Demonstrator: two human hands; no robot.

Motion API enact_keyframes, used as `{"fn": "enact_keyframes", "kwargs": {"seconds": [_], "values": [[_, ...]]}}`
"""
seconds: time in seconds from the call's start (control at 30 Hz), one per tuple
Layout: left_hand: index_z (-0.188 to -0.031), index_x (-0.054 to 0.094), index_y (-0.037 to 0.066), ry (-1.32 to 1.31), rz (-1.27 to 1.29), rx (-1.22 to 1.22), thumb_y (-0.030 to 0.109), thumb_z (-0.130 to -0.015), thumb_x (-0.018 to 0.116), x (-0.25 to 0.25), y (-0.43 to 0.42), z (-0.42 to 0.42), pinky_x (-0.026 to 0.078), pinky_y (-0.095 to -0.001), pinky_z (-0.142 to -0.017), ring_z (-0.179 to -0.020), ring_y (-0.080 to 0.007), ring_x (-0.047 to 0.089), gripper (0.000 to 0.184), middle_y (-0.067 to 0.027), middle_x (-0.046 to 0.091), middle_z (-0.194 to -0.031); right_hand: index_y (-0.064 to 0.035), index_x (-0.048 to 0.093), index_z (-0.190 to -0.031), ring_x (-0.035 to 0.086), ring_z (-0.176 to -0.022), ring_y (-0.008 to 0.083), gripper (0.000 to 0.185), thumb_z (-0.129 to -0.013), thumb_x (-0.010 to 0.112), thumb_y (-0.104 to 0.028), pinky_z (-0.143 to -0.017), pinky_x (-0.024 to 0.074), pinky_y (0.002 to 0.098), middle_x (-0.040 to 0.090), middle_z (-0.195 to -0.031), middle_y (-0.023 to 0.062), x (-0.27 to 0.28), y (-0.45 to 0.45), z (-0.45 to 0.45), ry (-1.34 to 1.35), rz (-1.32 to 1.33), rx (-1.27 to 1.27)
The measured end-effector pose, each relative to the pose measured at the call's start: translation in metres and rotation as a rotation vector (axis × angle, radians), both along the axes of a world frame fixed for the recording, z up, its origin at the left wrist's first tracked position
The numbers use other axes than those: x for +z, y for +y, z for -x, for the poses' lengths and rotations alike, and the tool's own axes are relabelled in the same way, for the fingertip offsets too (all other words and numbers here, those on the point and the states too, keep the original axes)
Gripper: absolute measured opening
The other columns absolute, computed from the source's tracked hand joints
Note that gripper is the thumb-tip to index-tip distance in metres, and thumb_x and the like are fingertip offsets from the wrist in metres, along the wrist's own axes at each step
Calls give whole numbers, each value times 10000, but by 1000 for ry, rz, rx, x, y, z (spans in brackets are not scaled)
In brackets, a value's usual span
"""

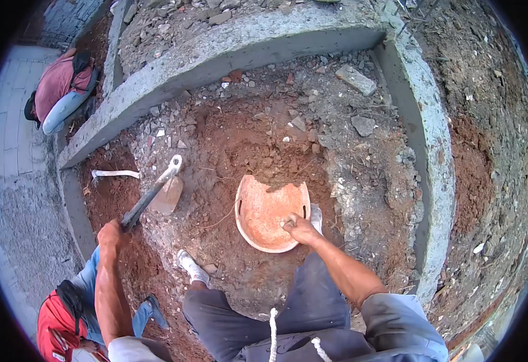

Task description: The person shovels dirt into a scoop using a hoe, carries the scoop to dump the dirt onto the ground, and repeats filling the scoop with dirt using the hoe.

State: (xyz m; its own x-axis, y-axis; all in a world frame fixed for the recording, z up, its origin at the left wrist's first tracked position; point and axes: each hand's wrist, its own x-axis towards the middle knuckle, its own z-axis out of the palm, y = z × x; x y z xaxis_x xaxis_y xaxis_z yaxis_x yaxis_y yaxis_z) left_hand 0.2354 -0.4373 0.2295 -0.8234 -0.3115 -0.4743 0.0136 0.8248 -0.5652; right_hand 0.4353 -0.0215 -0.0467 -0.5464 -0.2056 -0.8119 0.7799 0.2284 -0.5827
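My left hand (112, 235) is closed around the dark handle of a hoe (149, 196), left of the middle. The hoe's ring-shaped eye points away from me, and its broad dusty blade lies against the ground. In front of me sits a round, shallow pan (270, 211), its inside coated with reddish dust. Two slots show near its side rims. Loose soil (276, 166) overlaps the pan's far edge. My right hand (300, 229) grips the pan's near right rim, below the right slot, with fingers bent inward.
Concrete beams (240, 51) frame the dug ground, with another beam (436, 163) at right. Stones (356, 79) and rubble lie far ahead. A white-handled tool (116, 174) rests left. One person (65, 90) crouches far left; another in red (59, 326) is near left.
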Motion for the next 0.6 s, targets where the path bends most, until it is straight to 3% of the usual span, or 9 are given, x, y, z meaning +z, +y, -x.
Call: {"fn": "enact_keyframes", "kwargs": {"seconds": [0.07, 0.17, 0.2, 0.27, 0.33, 0.37, 0.47, 0.57, 0.6], "values": [[-906, 594, 20, 4, 17, -129, 199, -709, 725, 60, 64, -23, 507, -483, -705, -800, -397, 657, 297, -232, 667, -847, 10, 503, -1255, 588, -1104, 292, 632, -887, 570, -500, -901, 467, 368, 615, -1156, 198, 36, -39, 11, 60, 265, -133], [-957, 550, 42, 78, -175, -170, 153, -708, 729, 110, 147, -88, 494, -474, -698, -767, -385, 634, 326, -193, 637, -800, -4, 358, -1377, 425, -1273, 358, 943, -816, 474, -753, -975, 404, 580, 399, -1396, 227, 109, -93, 32, -291, 751, -432], [-956, 545, 51, 121, -259, -198, 148, -705, 742, 114, 162, -114, 490, -474, -677, -729, -383, 626, 334, -178, 624, -781, -15, 321, -1390, 440, -1243, 314, 938, -817, 495, -737, -935, 445, 568, 399, -1359, 206, 118, -103, 43, -291, 844, -571], [-961, 554, 65, 181, -440, -206, 175, -697, 767, 99, 184, -163, 484, -468, -664, -702, -374, 615, 356, -156, 610, -775, -23, 447, -1300, 571, -1027, 248, 767, -843, 590, -622, -791, 537, 476, 548, -1100, 151, 132, -97, 77, -153, 1053, -1046], [-952, 563, 66, 281, -613, -146, 218, -691, 782, 42, 187, -211, 486, -466, -660, -718, -365, 621, 374, -155, 617, -776, -36, 568, -1121, 594, -719, 169, 455, -860, 690, -387, -607, 546, 353, 556, -799, 49, 114, -67, 93, -379, 768, -1376], [-952, 574, 67, 300, -668, 18, 245, -690, 788, 12, 197, -224, 490, -464, -664, -736, -360, 628, 382, -156, 622, -774, -39, 597, -939, 540, -530, 142, 219, -824, 711, -186, -501, 503, 305, 523, -661, 4, 124, -42, 91, -236, 725, -1396], [-952, 615, 67, 184, -1042, 487, 333, -707, 797, -106, 234, -252, 508, -418, -726, -836, -348, 657, 404, -177, 672, -865, -39, 545, -864, 516, -490, 141, 179, -770, 686, -96, -466, 475, 301, 521, -658, 41, 115, 19, 90, 66, 500, -1220], [-982, 654, 65, -169, -1532, 620, 294, -748, 785, -245, 279, -232, 501, -365, -743, -785, -236, 648, 352, -125, 679, -845, -41, 556, -850, 554, -518, 142, 201, -709, 695, -76, -510, 458, 276, 555, -646, 47, 134, 72, 117, 409, 496, -906], [-924, 652, 65, -85, -1573, 584, 305, -748, 785, -293, 303, -210, 500, -359, -724, -765, -224, 646, 326, -110, 678, -827, -37, 567, -860, 570, -540, 136, 211, -712, 707, -92, -529, 464, 276, 571, -663, 44, 141, 77, 129, 544, 395, -849]]}}
